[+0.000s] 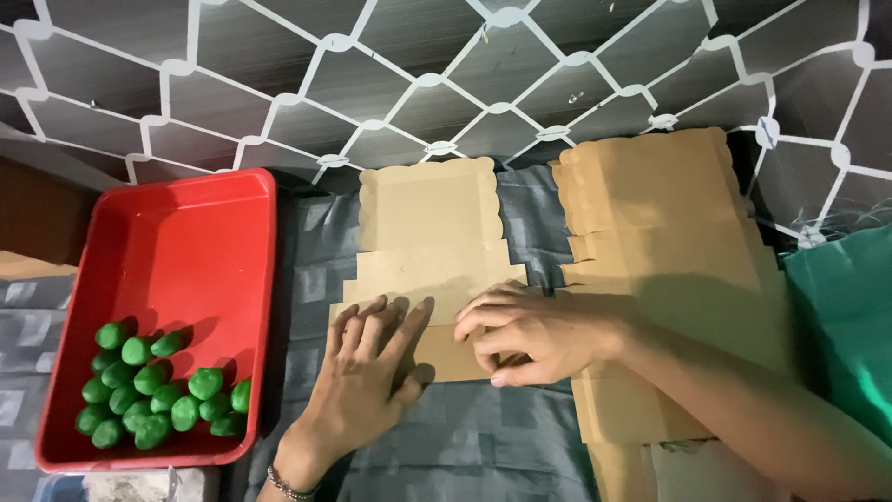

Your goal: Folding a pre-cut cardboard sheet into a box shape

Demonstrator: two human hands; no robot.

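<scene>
Head view: a single flat brown cardboard box blank (434, 246) lies on the grey-clothed bench (483, 446). Left hand (372, 367) presses it flat, grip open. Right hand (530, 335) curls over its lower edge, fingers pinching a flap. One stack of blanks (650, 214) right; one red tray (177, 251) of roughly eighteen green balls (153, 390) left.

Two hands: the left hand (372, 358) and the right hand (530, 335), fingertips nearly meeting on one flat cardboard blank (432, 246). Right of the fingers lies one stack of blanks (650, 214); its count cannot be told. Well left of the fingers stands one red tray (186, 251) holding about nineteen green balls (153, 395).
</scene>
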